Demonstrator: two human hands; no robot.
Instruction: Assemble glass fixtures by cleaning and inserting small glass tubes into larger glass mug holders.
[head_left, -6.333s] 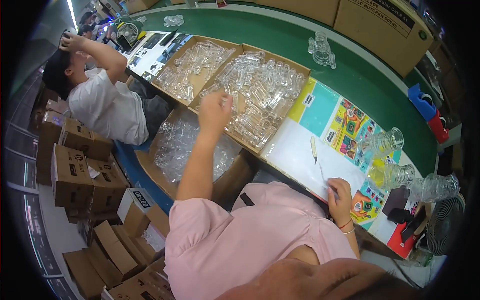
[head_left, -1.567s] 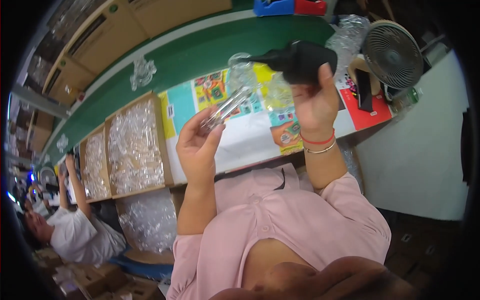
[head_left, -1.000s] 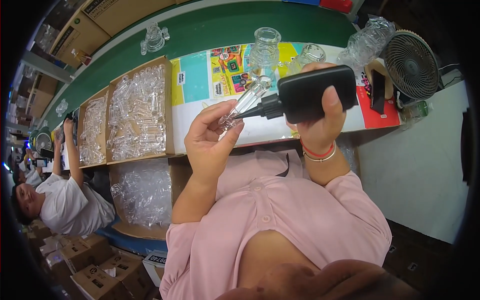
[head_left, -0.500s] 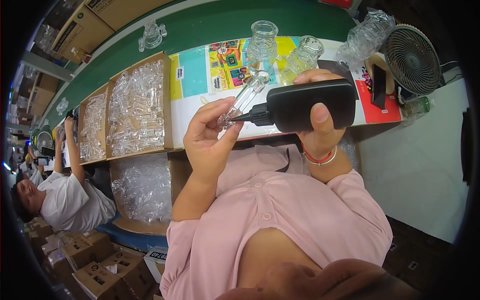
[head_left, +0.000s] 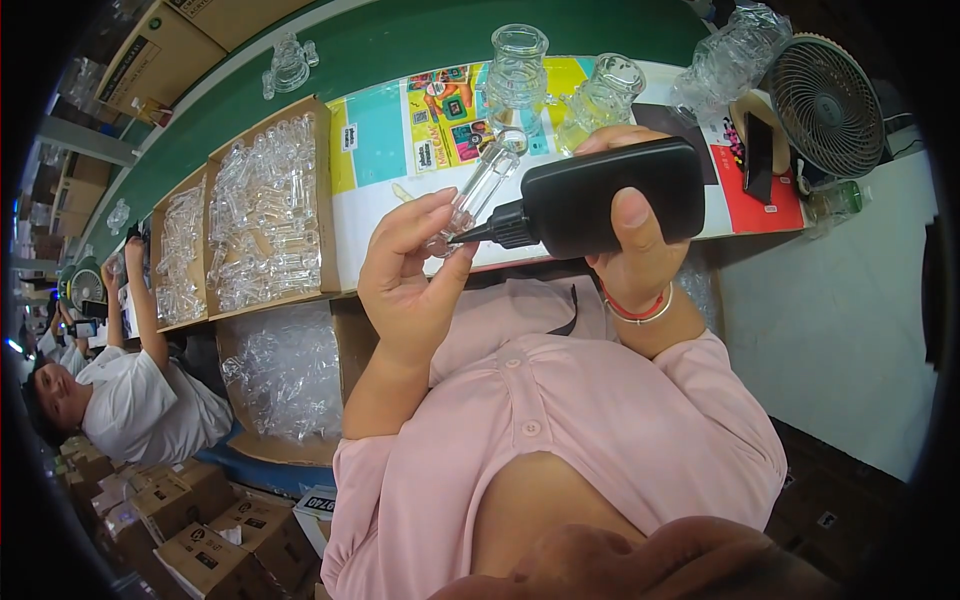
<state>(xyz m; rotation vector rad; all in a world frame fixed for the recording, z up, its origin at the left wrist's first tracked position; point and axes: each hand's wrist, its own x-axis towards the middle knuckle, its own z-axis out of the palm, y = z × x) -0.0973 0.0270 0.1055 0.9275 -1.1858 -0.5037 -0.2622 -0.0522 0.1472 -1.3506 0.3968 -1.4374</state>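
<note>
Between the thumb and fingers of my left hand (head_left: 412, 270) is a clear plastic tube-shaped part (head_left: 484, 184), tilted up and away to the right. My right hand (head_left: 640, 235) is wrapped round a black squeeze bottle (head_left: 612, 198) lying nearly level. The bottle's thin pointed nozzle (head_left: 488, 232) reaches left to the lower end of the clear part, by my left fingertips. Whether the tip touches it I cannot tell. Beyond my hands stand a clear figure-shaped piece (head_left: 517, 75) and, tipped to its right, another clear piece (head_left: 610, 90).
Two cardboard trays (head_left: 325, 200) of clear parts sit at the left. A plastic-wrapped bundle (head_left: 735, 65), a phone (head_left: 759, 158) and a fan (head_left: 825, 105) are at the right. Below the table edge is a carton of clear bags (head_left: 285, 370). A co-worker (head_left: 150, 400) sits at far left.
The view has shifted slightly, so the table things sit a little higher. Both hands keep their holds, with the nozzle still at the clear part's lower end.
</note>
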